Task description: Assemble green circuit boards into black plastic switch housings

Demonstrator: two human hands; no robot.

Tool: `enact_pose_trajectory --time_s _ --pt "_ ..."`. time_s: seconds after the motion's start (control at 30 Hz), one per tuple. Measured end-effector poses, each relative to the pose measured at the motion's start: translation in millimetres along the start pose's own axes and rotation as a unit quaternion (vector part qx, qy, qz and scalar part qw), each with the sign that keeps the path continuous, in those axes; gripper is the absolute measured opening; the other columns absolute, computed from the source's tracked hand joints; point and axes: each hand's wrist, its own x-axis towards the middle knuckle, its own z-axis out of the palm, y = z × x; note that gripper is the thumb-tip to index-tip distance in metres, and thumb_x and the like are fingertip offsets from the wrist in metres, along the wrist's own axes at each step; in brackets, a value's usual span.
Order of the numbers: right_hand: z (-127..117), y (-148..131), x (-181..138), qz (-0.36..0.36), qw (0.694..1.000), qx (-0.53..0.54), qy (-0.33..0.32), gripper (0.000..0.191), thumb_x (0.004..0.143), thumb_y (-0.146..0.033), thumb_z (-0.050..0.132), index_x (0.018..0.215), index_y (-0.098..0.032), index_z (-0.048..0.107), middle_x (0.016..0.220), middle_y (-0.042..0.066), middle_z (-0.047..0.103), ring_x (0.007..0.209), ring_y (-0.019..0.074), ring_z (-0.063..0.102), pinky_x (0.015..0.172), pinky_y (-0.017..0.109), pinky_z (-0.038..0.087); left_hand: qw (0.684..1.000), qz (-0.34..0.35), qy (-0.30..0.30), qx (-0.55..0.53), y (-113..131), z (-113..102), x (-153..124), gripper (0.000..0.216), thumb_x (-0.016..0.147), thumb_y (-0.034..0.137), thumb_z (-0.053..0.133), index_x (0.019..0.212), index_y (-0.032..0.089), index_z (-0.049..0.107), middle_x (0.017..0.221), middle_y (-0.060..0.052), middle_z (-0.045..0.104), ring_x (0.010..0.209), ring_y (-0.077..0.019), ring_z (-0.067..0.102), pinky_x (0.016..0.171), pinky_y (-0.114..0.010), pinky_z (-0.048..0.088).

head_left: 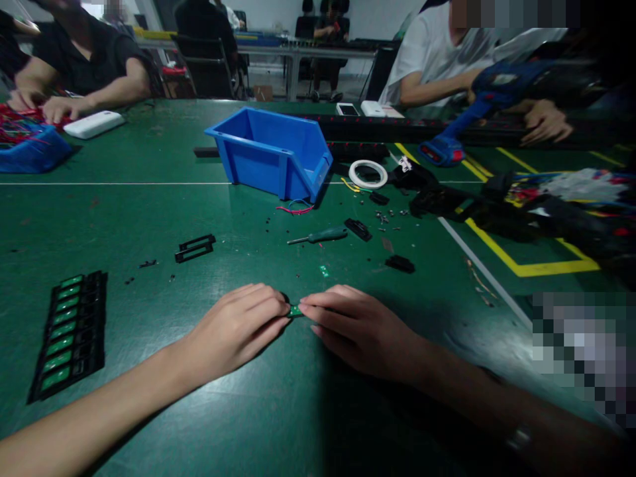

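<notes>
Between my two hands is a small green circuit board (295, 311), mostly covered by fingers. My left hand (243, 318) pinches its left end, and my right hand (355, 324) grips the right end. A dark edge shows by the left fingertips, but I cannot tell what it belongs to. Just beyond the fingers, a tiny bright green piece (324, 271) lies on the table. Farther off are a screwdriver (325, 235) with a green handle and black plastic parts (358, 229). Two black rectangular frames (195, 247) rest to the left.
A black tray (90, 331) with a row of green boards lies at left. A blue bin (253, 159) stands mid-table, near a white tape ring (368, 174) and loose screws (382, 217). Cable bundles (571, 189) and a blue cordless drill (477, 112) are at right. Co-workers sit across.
</notes>
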Motion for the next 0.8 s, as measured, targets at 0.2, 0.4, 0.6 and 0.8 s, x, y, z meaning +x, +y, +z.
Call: enact_pose_trajectory --time_s 0.2,0.4,0.6,0.8 --pt "-1.5 -0.2 -0.3 -0.001 1.000 -0.001 -0.020 0.035 0.097 -0.015 0.055 0.132 -0.017 0.055 0.131 0.012 0.065 0.106 0.0242 0.063 0.091 0.044 0.052 1.000 0.002 -0.002 -0.006 1.1 -0.8 0.3 0.014 0.101 0.020 0.054 0.113 0.017 0.059 0.107 -0.007 0.067 0.098 -0.0192 0.061 0.088 -0.036 0.049" --pt "-1.8 -0.2 -0.7 0.002 1.000 -0.004 -0.030 0.035 0.098 -0.016 0.054 0.133 -0.018 0.055 0.131 0.012 0.065 0.107 0.0237 0.062 0.091 0.044 0.052 1.000 0.001 0.003 -0.006 1.7 -0.8 1.0 0.013 0.101 0.020 0.055 0.112 0.017 0.059 0.108 -0.007 0.067 0.099 -0.0186 0.062 0.089 -0.034 0.049" --pt "-1.0 -0.4 -1.1 0.001 1.000 -0.007 -0.025 0.034 0.097 -0.016 0.055 0.132 -0.017 0.055 0.129 0.011 0.066 0.106 0.0237 0.062 0.090 0.043 0.052 1.000 -0.002 0.000 -0.008 2.1 -0.8 0.1 0.014 0.101 0.020 0.055 0.113 0.017 0.059 0.109 -0.007 0.067 0.100 -0.0186 0.062 0.089 -0.034 0.049" --pt "1.3 0.5 -1.0 0.000 1.000 -0.002 -0.008 0.033 0.096 -0.015 0.057 0.129 -0.015 0.055 0.127 0.011 0.066 0.104 0.0229 0.062 0.089 0.042 0.052 1.000 0.003 -0.002 0.000 0.2 -0.2 -0.2 0.015 0.102 0.021 0.053 0.115 0.018 0.059 0.109 -0.008 0.067 0.100 -0.0193 0.062 0.090 -0.035 0.049"
